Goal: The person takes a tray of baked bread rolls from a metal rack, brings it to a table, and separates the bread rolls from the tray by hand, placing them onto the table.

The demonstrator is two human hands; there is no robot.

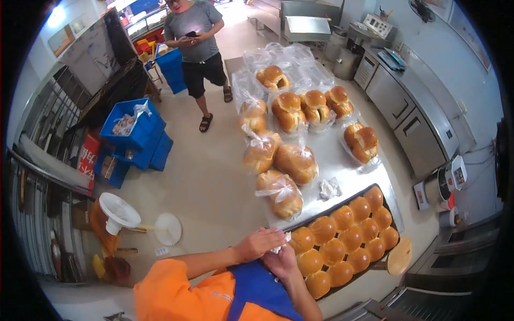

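Observation:
My left hand [261, 242] and my right hand [280, 260] are pressed together at the table's near edge. A small crumpled white tissue [280, 245] shows between them; it may be cloth. My left fingers lie across the top, and my right hand cups from below, its fingers partly hidden. Just to the right lies a black baking tray [395, 211] of glossy brown buns [350, 238] in rows. Beyond the hands sits a tied clear bag of bread [282, 197]. Another crumpled white piece [330, 188] rests on the metal table [350, 179] behind the tray.
More bagged loaves [289, 112] stand farther back on the table, some bags untied. A person [195, 40] stands beyond its left side, holding a phone. Stacked blue crates [134, 134] and a white fan [120, 209] are on the left. Steel cabinets [409, 115] line the right wall.

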